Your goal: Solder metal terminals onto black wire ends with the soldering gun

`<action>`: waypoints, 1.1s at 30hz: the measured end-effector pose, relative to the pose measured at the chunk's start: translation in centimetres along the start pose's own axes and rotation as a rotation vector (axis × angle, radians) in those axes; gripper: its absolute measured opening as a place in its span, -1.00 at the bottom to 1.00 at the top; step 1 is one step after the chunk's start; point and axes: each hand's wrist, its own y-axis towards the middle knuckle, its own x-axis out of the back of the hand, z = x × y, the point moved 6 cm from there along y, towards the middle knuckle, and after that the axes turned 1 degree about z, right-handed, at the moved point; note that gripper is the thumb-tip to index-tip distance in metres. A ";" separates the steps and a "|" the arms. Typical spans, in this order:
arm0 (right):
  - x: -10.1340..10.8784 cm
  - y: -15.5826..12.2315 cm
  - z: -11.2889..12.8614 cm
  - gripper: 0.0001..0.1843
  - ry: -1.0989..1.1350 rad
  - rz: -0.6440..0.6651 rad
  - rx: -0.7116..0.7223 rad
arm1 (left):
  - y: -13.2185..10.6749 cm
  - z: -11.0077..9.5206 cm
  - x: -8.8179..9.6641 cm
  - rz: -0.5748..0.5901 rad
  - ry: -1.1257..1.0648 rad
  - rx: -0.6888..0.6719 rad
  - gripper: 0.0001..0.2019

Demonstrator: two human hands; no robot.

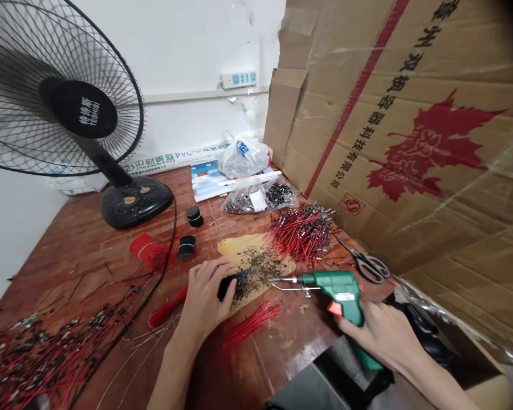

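My left hand (pixel 203 296) is closed around a black bundle of short wires (pixel 231 283), pressing it down at the edge of a yellowish pad (pixel 239 247) strewn with dark bits. My right hand (pixel 378 336) grips a green soldering gun (pixel 340 293) by its handle. The gun's metal tip (pixel 277 280) points left toward the black bundle, a short way from it. A loose bunch of red wires (pixel 252 323) lies between my two hands. Another red bundle (pixel 165 310) lies just left of my left hand.
A black table fan (pixel 85 108) stands at the back left, its cord running forward. Scissors (pixel 367 263) and a pile of red leads (pixel 303 230) lie by a large cardboard box (pixel 410 142) on the right. Plastic bags (pixel 256 196) sit behind. Finished wires (pixel 47 353) heap front left.
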 end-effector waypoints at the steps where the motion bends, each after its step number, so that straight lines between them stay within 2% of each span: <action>1: 0.2 0.2 0.3 -0.42 -0.026 0.003 0.013 | 0.0 0.0 -0.3 0.009 0.003 0.006 -0.77; 8: 1.8 1.7 2.1 -0.44 -0.131 -0.011 0.141 | -0.1 0.6 -1.0 0.082 0.063 0.038 -0.75; 13: 2.2 2.4 2.8 -0.35 -0.232 0.020 0.165 | -0.2 0.9 -1.4 0.102 0.068 0.033 -0.75; 18: 2.3 2.7 3.3 -0.29 -0.293 0.024 0.193 | -0.3 1.1 -1.7 0.079 0.068 0.040 -0.79; 33: 2.7 2.6 4.0 -0.25 -0.359 0.048 0.254 | -0.2 1.2 -1.4 0.011 0.062 0.067 -0.86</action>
